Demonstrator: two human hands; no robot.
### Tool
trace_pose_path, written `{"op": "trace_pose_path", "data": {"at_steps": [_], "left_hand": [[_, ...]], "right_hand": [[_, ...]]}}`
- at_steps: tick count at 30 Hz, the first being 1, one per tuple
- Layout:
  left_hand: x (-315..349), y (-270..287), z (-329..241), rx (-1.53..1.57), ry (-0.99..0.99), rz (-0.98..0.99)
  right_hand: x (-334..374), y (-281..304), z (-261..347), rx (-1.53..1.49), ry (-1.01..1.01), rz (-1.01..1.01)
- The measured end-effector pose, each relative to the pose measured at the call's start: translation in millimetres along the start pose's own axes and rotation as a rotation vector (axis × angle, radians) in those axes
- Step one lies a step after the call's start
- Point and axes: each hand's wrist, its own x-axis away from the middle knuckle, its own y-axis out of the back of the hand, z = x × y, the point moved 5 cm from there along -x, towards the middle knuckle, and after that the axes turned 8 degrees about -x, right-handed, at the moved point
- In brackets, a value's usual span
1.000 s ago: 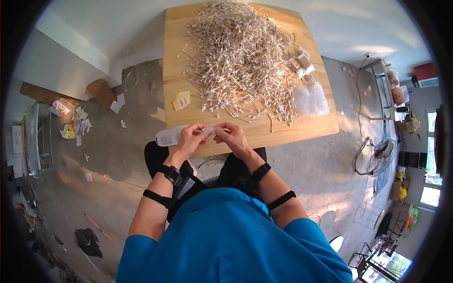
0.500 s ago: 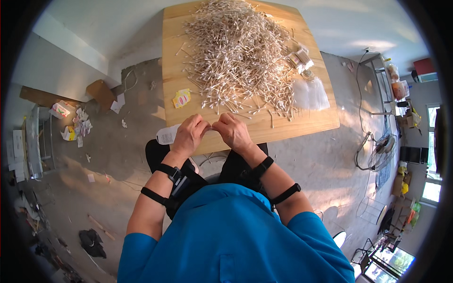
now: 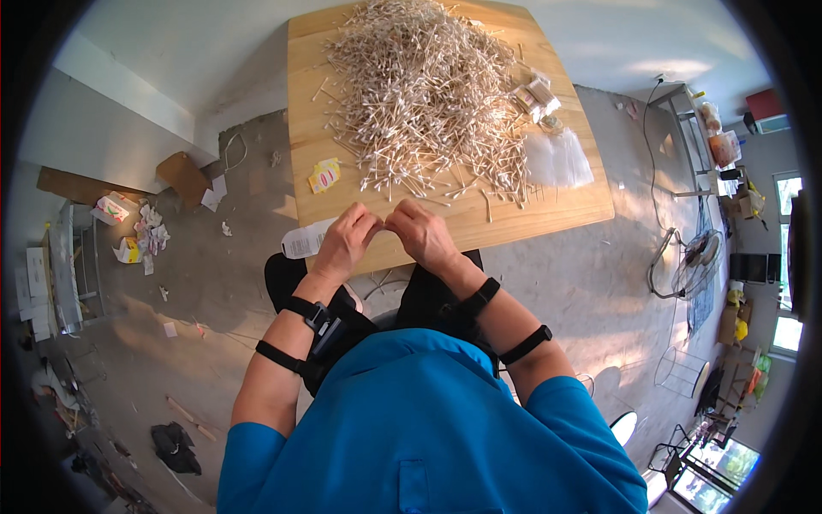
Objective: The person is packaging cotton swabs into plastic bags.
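Over the front edge of the wooden table (image 3: 548, 212), my left hand (image 3: 344, 238) and my right hand (image 3: 419, 233) meet with fingertips pinched together. Whatever they grip between them is too small and covered to name. Beside my left hand, a white printed packet (image 3: 301, 242) juts past the table's left edge; whether that hand holds it is hidden. Beyond my hands spreads a large heap of cotton swabs (image 3: 428, 103). A small yellow printed card or label (image 3: 324, 176) lies left of the heap.
On the table's right are clear plastic bags (image 3: 558, 160) and small bundles of packed swabs (image 3: 537, 97). A standing fan (image 3: 698, 257) and a metal rack (image 3: 689, 137) are off to the right. On the left floor are a cardboard box (image 3: 182, 178) and scraps (image 3: 152, 227).
The table and heap sit slightly higher and further left in the picture. My hands stay together at the same spot, with the right wrist shifted a little.
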Motion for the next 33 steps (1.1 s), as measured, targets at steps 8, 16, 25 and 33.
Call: {"op": "trace_pose_path", "data": {"at_steps": [8, 16, 25, 33], "left_hand": [[8, -17, 14, -0.045, -0.016, 0.044], [4, -10, 12, -0.072, -0.059, 0.04], [2, 4, 10, 0.038, 0.1, 0.052], [-28, 110, -64, 0.583, 0.175, -0.27]], "right_hand": [[3, -14, -8, 0.039, 0.074, 0.042], [-2, -13, -3, 0.037, 0.076, 0.025], [1, -17, 1, -0.03, -0.007, -0.037], [-39, 62, 69, -1.485, -0.417, -0.567]]}}
